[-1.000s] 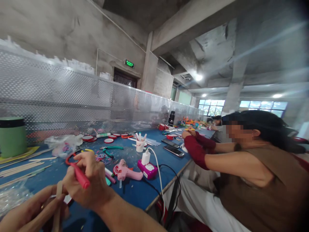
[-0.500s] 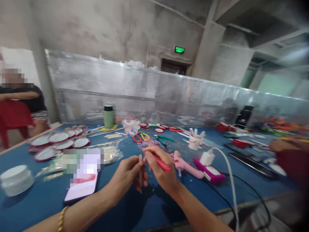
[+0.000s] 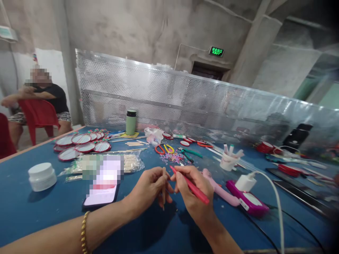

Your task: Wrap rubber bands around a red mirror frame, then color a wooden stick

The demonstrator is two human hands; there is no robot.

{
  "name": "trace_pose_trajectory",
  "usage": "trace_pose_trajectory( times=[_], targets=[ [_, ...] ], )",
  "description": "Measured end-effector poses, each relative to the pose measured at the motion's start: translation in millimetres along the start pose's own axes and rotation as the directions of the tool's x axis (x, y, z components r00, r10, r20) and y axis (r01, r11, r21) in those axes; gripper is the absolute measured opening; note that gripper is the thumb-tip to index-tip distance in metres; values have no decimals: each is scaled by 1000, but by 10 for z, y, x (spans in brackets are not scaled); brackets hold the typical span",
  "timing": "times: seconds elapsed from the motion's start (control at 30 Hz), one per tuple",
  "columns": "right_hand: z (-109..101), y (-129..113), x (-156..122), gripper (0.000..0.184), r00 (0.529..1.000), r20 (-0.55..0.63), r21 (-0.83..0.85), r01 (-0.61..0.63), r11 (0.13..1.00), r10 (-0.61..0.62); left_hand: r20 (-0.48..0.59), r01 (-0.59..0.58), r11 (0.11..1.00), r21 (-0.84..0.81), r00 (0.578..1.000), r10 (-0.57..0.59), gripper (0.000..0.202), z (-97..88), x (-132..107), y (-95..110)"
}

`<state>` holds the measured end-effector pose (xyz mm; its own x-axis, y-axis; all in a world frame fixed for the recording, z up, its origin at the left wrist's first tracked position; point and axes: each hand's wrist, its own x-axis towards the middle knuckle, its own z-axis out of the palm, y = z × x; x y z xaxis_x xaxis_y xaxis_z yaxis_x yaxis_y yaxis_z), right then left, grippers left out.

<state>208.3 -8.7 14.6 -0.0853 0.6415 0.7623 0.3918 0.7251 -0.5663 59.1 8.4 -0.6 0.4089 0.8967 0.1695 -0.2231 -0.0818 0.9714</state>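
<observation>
My left hand (image 3: 147,188) is closed on a thin, flat wooden stick (image 3: 164,192), held nearly upright between thumb and fingers. Just to its right, my right hand (image 3: 198,197) grips a red pen (image 3: 195,189) in a writing hold. The pen's tip points up and left, close to the top of the stick, with a small gap between. Behind both hands lies a scatter of small coloured bits (image 3: 176,157). A pink glue gun (image 3: 224,194) rests beside my right hand. A lit phone (image 3: 102,195) lies left of my left hand.
Round red-rimmed discs (image 3: 82,139) pile up at the back left, near a white jar (image 3: 42,178) and bagged sticks (image 3: 132,163). A green bottle (image 3: 131,123), green-handled pliers (image 3: 189,153), a cup of pens (image 3: 229,161) and a purple power strip (image 3: 255,204) with cables also occupy the table.
The view has swung left, so everything sits further right in the picture. The pen tip has drawn slightly away from the stick. Both hands keep their holds.
</observation>
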Motion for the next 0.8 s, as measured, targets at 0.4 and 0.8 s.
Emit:
trace_pose_trajectory(
  times=[0.4, 0.8],
  targets=[
    [54, -33, -35, 12, 999, 3, -62, -40, 997, 40, 90, -109, 993, -40, 990, 113, 35, 10, 20, -1],
    [54, -64, -27, 14, 998, -3, -3, -57, 998, 57, 145, -99, 993, -71, 983, 108, 32, -10, 19, 8]
  ],
)
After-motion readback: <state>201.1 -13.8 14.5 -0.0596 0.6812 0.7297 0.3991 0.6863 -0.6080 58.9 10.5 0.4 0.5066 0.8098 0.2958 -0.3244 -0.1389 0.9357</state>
